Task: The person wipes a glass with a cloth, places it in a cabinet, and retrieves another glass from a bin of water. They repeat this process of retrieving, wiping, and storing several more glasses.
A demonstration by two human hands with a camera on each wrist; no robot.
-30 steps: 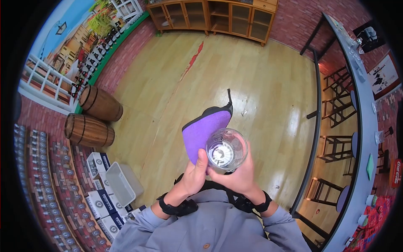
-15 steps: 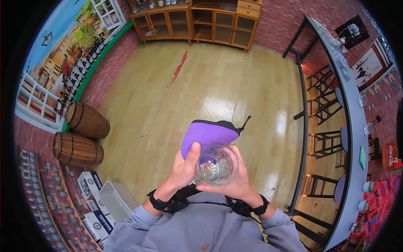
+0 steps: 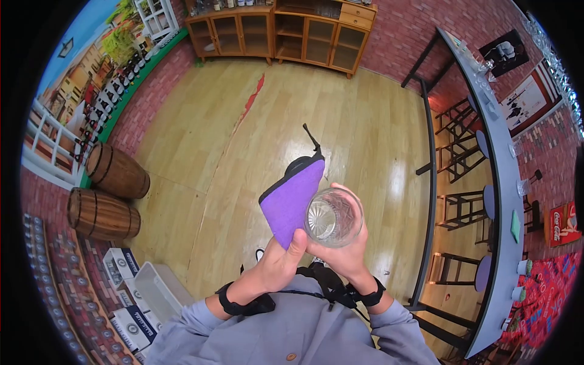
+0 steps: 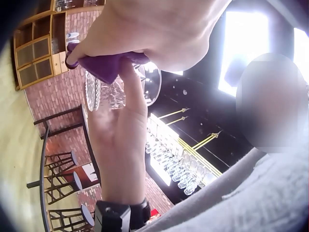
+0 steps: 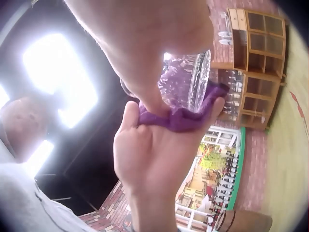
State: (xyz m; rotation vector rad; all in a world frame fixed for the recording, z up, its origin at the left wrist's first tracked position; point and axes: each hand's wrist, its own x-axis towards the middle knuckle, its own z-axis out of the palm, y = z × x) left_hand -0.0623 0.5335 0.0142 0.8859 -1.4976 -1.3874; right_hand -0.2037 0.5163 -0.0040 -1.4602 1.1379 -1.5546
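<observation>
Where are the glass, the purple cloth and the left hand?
glass point(image 3: 333, 217), head view, on its cut base.
purple cloth point(image 3: 292, 198), head view, middle of its purple face.
left hand point(image 3: 277, 264), head view, back of the hand.

Purple cloth point(image 5: 183, 119) against cut glass point(image 5: 187, 79)

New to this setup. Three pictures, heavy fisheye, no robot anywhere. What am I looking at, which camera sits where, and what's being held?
No machine here: a person works bare-handed, wearing three cameras. The round wide picture is from the head camera, looking down at the hands. The other two come from cameras strapped on each wrist, looking up past the hands toward ceiling lights. The right hand grips a clear cut-glass tumbler. The left hand pinches a purple cloth with black edging against the tumbler's outside. No table: below is a pale wooden floor, with two wooden barrels toward the picture's left edge and a long grey bar counter toward its right.
</observation>
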